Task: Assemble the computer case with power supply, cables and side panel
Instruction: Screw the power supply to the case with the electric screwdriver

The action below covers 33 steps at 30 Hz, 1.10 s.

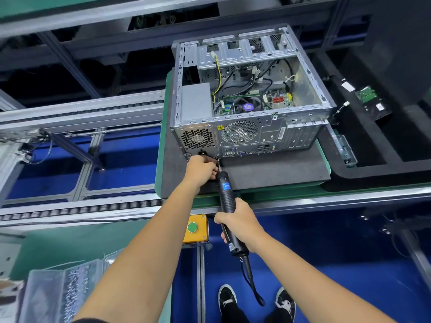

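The right hand is gripping the electric screwdriver, its bit at the computer case's lower rear corner; the left hand's fingers are pinching by the bit, apparently steadying a power-supply screw.

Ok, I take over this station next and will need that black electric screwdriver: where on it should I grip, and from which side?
Grip the electric screwdriver on its textured black barrel, about where the right hand wraps it now. Come from the cord end nearest you: its bit points away at the case's rear lower edge, and the left hand is at the tip.
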{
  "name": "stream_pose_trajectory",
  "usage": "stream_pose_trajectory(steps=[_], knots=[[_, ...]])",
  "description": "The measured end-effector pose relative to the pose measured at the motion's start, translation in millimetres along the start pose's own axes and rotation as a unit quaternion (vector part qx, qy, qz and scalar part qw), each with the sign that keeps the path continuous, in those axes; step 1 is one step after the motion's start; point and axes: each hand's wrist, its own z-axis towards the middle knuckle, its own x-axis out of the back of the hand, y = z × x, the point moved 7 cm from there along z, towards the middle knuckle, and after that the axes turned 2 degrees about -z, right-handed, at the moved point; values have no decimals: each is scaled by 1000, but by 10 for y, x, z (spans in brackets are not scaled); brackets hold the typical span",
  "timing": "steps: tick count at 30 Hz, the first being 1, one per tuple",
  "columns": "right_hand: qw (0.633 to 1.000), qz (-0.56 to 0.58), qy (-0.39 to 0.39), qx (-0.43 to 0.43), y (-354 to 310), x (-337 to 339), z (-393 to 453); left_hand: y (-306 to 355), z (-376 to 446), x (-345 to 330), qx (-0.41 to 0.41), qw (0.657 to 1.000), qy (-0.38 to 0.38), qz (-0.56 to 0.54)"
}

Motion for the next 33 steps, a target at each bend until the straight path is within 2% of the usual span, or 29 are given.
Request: stream_pose_trajectory(steps=[17,25,33], knots=[[999,-40,-27,-1,-87,96,72,-37,-5,45,18,995,56,-75],[997,-72,-20,8,-83,139,98,-35,-44,24,-12,993,120,-19],[993,-111,-11,31,-81,172,94,-11,-61,17,14,992,121,-12]])
